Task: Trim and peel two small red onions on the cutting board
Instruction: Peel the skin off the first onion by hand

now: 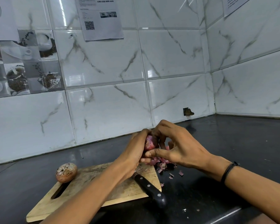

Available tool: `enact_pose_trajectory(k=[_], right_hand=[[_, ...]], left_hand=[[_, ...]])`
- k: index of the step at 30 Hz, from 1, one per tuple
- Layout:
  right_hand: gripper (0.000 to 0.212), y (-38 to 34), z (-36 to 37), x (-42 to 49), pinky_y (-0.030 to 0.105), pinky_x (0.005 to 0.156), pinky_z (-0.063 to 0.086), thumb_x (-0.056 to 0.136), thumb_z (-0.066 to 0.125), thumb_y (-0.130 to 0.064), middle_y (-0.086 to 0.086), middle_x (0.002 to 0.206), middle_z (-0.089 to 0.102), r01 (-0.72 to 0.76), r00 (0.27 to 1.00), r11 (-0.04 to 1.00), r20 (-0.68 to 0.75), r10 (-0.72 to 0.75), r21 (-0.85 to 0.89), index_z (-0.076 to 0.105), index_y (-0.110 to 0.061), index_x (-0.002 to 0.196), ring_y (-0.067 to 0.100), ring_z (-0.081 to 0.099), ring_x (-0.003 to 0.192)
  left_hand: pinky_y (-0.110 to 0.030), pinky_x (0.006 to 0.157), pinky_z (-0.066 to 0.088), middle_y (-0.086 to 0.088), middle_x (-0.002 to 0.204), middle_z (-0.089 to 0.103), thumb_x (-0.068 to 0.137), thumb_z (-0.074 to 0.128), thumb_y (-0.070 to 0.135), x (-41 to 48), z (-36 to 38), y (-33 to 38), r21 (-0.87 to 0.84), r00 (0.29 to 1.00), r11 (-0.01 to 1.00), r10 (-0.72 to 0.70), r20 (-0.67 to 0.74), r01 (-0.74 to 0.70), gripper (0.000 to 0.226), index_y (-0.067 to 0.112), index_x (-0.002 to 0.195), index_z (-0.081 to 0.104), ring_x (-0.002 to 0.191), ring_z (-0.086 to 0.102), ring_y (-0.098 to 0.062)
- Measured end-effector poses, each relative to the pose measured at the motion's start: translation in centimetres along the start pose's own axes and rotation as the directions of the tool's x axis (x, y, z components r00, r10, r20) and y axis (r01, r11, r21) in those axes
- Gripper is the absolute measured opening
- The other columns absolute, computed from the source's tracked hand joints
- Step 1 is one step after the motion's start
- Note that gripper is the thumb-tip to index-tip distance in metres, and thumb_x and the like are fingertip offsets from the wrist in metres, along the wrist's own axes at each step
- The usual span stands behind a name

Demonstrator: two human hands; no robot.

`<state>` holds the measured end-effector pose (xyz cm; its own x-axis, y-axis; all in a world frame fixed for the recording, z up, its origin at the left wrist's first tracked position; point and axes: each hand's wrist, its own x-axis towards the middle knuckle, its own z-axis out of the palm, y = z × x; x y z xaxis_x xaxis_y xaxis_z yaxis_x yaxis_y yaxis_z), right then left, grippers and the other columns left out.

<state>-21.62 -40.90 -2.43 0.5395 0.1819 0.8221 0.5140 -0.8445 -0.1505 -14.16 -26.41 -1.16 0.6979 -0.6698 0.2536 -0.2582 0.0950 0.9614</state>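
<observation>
Marbled white tiles (176, 62) back a dark surface (241, 143), with a panel of coffee-cup pictures (23, 65) at the left. Taped to the wall is a printed sheet (102, 18) bearing a QR code and a small photo; its lines of text are too small to read, as are those on a second sheet (233, 5) at the upper right. A wooden cutting board (90, 188) lies on the surface. One red onion (149, 142), partly peeled, is held up over the board's far right corner between both hands. The left hand (134, 152) has its grip curled round the onion from the left side, while the right hand (179, 149), a dark band (228, 172) on its wrist, pinches at the onion with thumb and fingertips. The other onion (66, 172), with its dry skin on, sits at the board's far left corner beside the handle slot. A black-handled knife (149, 188) rests on the board's right edge, its blade hidden under the left wrist. Purple peelings (162, 165) lie scattered just past the board.
</observation>
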Motion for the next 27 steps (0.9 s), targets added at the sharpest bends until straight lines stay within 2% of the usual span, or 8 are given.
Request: enact_pose_trajectory(k=[4, 7, 10, 15, 19, 21, 25, 27], right_hand=[[0.039, 0.0, 0.1, 0.0, 0.025, 0.062, 0.046, 0.079, 0.082, -0.048, -0.008, 0.081, 0.057, 0.001, 0.999, 1.000, -0.054, -0.002, -0.022, 0.063, -0.014, 0.084, 0.013, 0.057, 0.073], [0.044, -0.2, 0.0, 0.0, 0.022, 0.064, 0.046, 0.075, 0.086, -0.049, -0.011, 0.083, 0.056, -0.011, 0.997, 1.000, -0.082, 0.009, -0.024, 0.061, -0.017, 0.092, 0.014, 0.057, 0.075], [0.049, -0.4, 0.0, 0.1, 0.012, 0.065, 0.043, 0.075, 0.087, -0.045, -0.011, 0.094, 0.055, 0.015, 0.997, 1.000, -0.077, -0.017, -0.023, 0.062, -0.016, 0.106, 0.014, 0.058, 0.080], [0.047, -0.4, 0.4, 0.2, 0.010, 0.065, 0.043, 0.078, 0.086, -0.038, -0.005, 0.098, 0.055, 0.056, 0.997, 0.998, -0.049, -0.056, -0.006, 0.061, -0.012, 0.109, 0.013, 0.055, 0.082], [0.055, -0.4, 0.4, 0.2, 0.011, 0.060, 0.044, 0.076, 0.089, -0.035, -0.013, 0.102, 0.055, 0.039, 0.998, 0.999, -0.054, -0.039, 0.011, 0.058, -0.014, 0.116, 0.009, 0.056, 0.084], [0.055, -0.4, 0.4, 0.1, 0.013, 0.057, 0.045, 0.076, 0.088, -0.035, -0.015, 0.100, 0.056, 0.032, 0.998, 0.999, -0.050, -0.031, 0.015, 0.056, -0.015, 0.117, 0.006, 0.055, 0.083], [0.048, -0.7, 0.5, 0.1, 0.013, 0.057, 0.043, 0.081, 0.082, -0.035, -0.007, 0.092, 0.059, 0.049, 0.998, 0.999, -0.039, -0.049, -0.012, 0.054, -0.015, 0.115, 0.002, 0.053, 0.075], [0.049, -0.6, 0.4, 0.0, 0.013, 0.059, 0.045, 0.080, 0.085, -0.033, -0.007, 0.089, 0.061, 0.038, 0.999, 0.999, -0.029, -0.038, -0.012, 0.054, -0.016, 0.115, 0.004, 0.056, 0.074]], left_hand=[[-0.018, 0.035, 0.023, -0.015, 0.064, 0.042, 0.103, 0.036, 0.025, 0.7, -0.4, 0.1, -0.060, 1.000, 0.998, 0.016, -0.027, -0.018, 0.040, 0.002, 0.081, 0.061, 0.040, 0.025, -0.013], [-0.019, 0.036, 0.024, -0.019, 0.078, 0.045, 0.103, 0.037, 0.026, 0.8, -0.5, -0.2, -0.063, 0.999, 0.998, 0.008, -0.033, -0.010, 0.038, 0.003, 0.084, 0.061, 0.042, 0.027, -0.013], [-0.019, 0.037, 0.025, -0.016, 0.069, 0.055, 0.104, 0.035, 0.027, 0.8, -0.5, -0.4, -0.045, 1.000, 0.999, -0.001, -0.019, 0.000, 0.037, 0.003, 0.092, 0.060, 0.044, 0.029, -0.013], [-0.019, 0.037, 0.028, -0.016, 0.073, 0.059, 0.103, 0.034, 0.027, 0.8, -0.6, -0.5, -0.008, 1.000, 1.000, 0.003, -0.022, -0.003, 0.036, 0.002, 0.093, 0.058, 0.039, 0.035, -0.013], [-0.017, 0.035, 0.031, -0.018, 0.078, 0.058, 0.105, 0.036, 0.029, 0.9, -0.6, -0.6, 0.005, 1.000, 1.000, -0.002, -0.020, 0.002, 0.038, 0.003, 0.096, 0.062, 0.036, 0.041, -0.011], [-0.017, 0.036, 0.029, -0.019, 0.078, 0.054, 0.105, 0.036, 0.031, 0.9, -0.6, -0.6, 0.010, 1.000, 1.000, -0.001, -0.023, 0.001, 0.038, 0.003, 0.095, 0.061, 0.037, 0.038, -0.012], [-0.018, 0.037, 0.023, -0.018, 0.085, 0.051, 0.103, 0.035, 0.028, 1.2, -0.7, -0.6, 0.003, 1.000, 1.000, 0.004, -0.017, -0.004, 0.036, 0.005, 0.092, 0.060, 0.042, 0.029, -0.014], [-0.019, 0.037, 0.023, -0.019, 0.078, 0.053, 0.103, 0.034, 0.028, 1.1, -0.7, -0.5, 0.004, 1.000, 1.000, -0.001, -0.015, 0.001, 0.038, 0.005, 0.086, 0.060, 0.042, 0.029, -0.013]])
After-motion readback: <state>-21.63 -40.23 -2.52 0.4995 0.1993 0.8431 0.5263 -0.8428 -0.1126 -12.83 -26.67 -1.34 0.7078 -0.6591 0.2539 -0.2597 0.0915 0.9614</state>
